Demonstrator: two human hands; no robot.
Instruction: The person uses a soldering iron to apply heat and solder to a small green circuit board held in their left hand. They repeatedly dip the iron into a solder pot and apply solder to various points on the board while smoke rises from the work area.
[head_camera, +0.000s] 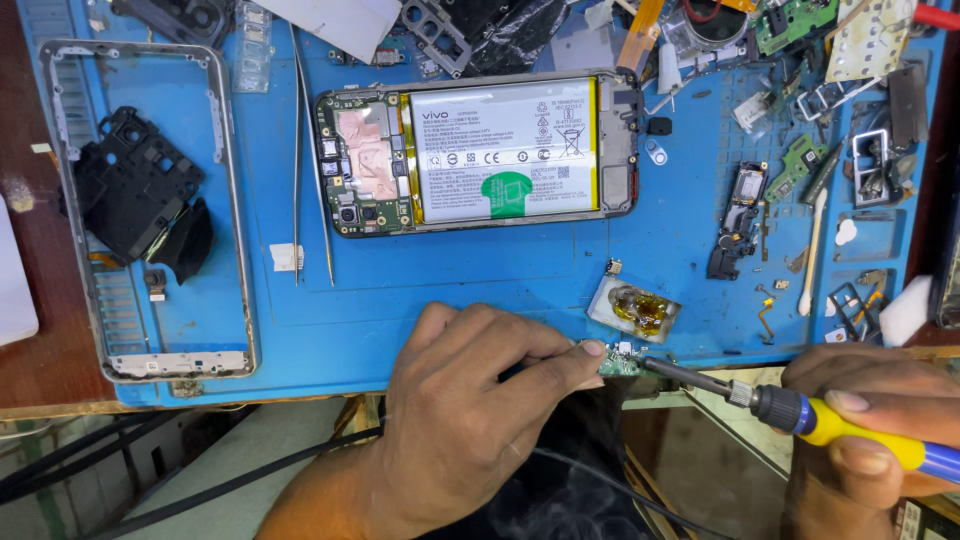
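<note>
Head view, looking down on a blue work mat (480, 300) at the front edge of a bench.

Left hand (470, 410) low at centre, fingers curled and drawn together, index fingertip and thumb pinching a small green circuit board (618, 360) right at the mat's front edge. Closed on the board, no gap between the fingers.

Right hand (865, 440) at the lower right corner, wrapped tight round the yellow-and-blue handle of a soldering iron (800, 410), thumb lying along the top. Dark metal tip angled leftward, touching the small board just beside the left fingertip. Thin smoke faintly visible below the board, against the dark area.

Just beyond the board, a small clear pad with amber flux (640, 308) on the mat. Further back at centre, an opened phone (478, 152) lying flat, back cover off, white battery and copper-shielded board exposed. Left of the phone, tweezers (312, 150) lying lengthwise. Far left, a grey phone frame (240, 250) with black plastic covers (135, 190) inside it. Upper right, scattered loose parts and a cotton swab (812, 250), well apart from both hands.
</note>
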